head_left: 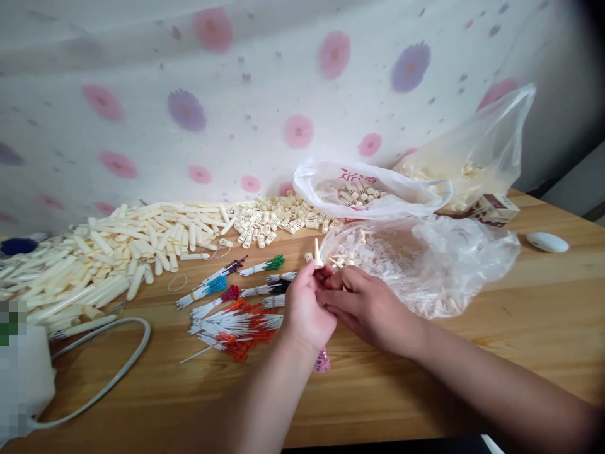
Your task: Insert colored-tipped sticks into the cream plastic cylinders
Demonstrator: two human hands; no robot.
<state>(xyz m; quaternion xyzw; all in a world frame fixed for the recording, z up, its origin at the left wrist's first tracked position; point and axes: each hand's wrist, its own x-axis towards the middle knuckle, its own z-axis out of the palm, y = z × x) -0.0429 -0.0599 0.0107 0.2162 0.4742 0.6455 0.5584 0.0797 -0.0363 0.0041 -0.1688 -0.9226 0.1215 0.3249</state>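
My left hand (307, 309) is closed, palm up, over the middle of the table. A small cream plastic piece (317, 253) with a thin pointed stem and wider base stands upright between its thumb and fingers. My right hand (363, 302) reaches in from the right, its fingers pressed together against the left fingers. What the right fingertips hold, if anything, is hidden. Just beyond the hands, small cream parts (344, 259) lie at the mouth of a clear plastic bag (454, 265) with many translucent white pieces. Pink-tipped sticks (322, 360) show partly under my left wrist.
Cream tubes (142, 233) and slotted cream caps (265, 221) are heaped along the back. Bundled white sticks with orange (236, 328), blue (208, 287) and green (271, 263) tips lie left of the hands. A white bag (378, 205), a small box (494, 209), a white mouse (547, 242) and a cable (147, 331) surround them.
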